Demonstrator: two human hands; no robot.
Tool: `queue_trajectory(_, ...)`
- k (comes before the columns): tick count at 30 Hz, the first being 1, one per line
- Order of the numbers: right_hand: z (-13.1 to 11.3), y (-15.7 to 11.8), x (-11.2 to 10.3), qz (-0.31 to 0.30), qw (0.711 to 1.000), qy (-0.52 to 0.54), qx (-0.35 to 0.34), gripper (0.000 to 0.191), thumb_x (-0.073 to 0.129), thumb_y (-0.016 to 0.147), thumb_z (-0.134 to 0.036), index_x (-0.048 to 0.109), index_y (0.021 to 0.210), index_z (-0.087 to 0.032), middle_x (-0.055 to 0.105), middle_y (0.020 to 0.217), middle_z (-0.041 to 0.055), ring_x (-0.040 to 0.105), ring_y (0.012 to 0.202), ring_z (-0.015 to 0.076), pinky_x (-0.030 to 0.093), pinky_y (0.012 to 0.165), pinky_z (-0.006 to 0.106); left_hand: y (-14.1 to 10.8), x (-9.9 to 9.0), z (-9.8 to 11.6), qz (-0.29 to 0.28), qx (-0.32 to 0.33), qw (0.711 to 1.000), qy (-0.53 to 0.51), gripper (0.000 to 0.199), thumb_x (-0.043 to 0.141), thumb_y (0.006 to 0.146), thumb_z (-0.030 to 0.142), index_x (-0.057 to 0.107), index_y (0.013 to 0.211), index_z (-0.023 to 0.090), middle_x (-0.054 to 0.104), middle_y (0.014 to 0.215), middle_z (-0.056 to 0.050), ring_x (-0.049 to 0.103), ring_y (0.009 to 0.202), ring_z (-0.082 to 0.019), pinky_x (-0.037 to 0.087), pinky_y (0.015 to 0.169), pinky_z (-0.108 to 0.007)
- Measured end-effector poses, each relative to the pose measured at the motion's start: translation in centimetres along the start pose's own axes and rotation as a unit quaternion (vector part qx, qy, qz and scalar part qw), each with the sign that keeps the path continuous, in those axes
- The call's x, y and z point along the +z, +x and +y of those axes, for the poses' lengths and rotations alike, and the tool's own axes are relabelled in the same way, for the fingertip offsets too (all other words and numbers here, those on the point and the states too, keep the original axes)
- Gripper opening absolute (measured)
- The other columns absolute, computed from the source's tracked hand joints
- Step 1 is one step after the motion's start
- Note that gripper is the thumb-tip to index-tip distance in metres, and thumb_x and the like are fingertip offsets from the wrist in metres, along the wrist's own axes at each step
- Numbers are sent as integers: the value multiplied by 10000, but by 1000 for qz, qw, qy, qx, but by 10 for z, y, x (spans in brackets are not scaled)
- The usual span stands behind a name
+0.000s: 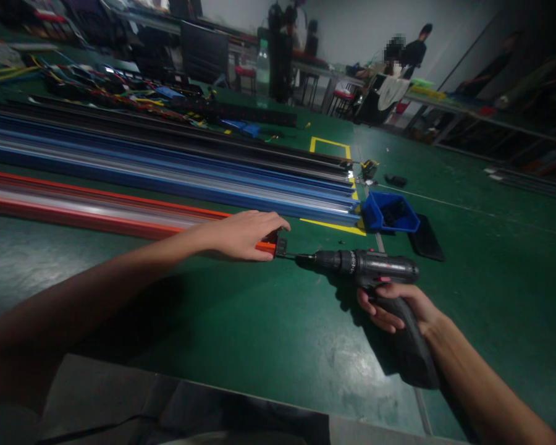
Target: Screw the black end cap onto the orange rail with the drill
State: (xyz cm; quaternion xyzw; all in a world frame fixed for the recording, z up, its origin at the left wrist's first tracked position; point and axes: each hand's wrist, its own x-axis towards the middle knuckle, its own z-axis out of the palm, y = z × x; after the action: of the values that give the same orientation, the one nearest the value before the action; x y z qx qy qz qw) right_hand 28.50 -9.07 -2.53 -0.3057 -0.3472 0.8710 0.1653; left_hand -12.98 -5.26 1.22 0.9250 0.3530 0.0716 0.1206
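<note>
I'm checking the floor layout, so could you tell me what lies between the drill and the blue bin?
In the head view, only bare green floor lies between the drill and the blue bin.

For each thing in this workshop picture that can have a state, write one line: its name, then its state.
Left hand: palm down, pressing on the end of the orange rail.
Right hand: closed around the drill's grip.
Cordless drill: held level, bit against the black end piece.
Orange rail: lying flat on the green floor.
Blue rails: lying side by side.
Blue bin: open, dark parts inside.
</note>
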Motion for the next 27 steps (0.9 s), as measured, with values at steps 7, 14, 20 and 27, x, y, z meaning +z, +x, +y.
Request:
queue_trajectory(7, 1, 0, -1, 8, 1000, -8, -8, 249, 662, 913, -285, 743, 954, -53, 703, 777, 80, 459, 367, 34, 543, 462, 205, 0, 0, 0, 0, 2, 1000, 1, 499, 657, 930, 433, 531, 1367, 227, 633, 1294, -89, 640, 1128, -263, 443, 943, -346)
queue_trajectory(14, 2, -1, -3, 7, 1000, 7, -2, 253, 678, 915, -277, 758, 963, -42, 690, 758, 68, 467, 379, 28, 550, 475, 194, 0, -1, 1, -8, -4, 1000, -3, 476, 658, 927, 404, 541, 1356, 233, 627, 1306, -85, 634, 1135, -261, 436, 930, -343)
queue_trajectory(20, 3, 0, -4, 13, 1000, 12, -3, 246, 689, 919, -281, 760, 969, -50, 684, 754, 63, 459, 378, 25, 545, 469, 189, 0, 0, -1, -5, 4, 1000, -8, 468, 654, 940, 416, 537, 1356, 238, 619, 1322, -86, 623, 1175, -265, 433, 963, -349)
queue_trajectory(27, 5, -1, -8, -8, 1000, 19, -4, 268, 693, 926, -282, 775, 995, -37, 678, 757, 66, 484, 391, 33, 558, 485, 192, 0, 0, 0, -11, 0, 1000, -1, 466, 649, 942, 423, 538, 1353, 233, 616, 1308, -86, 621, 1155, -262, 434, 956, -352)
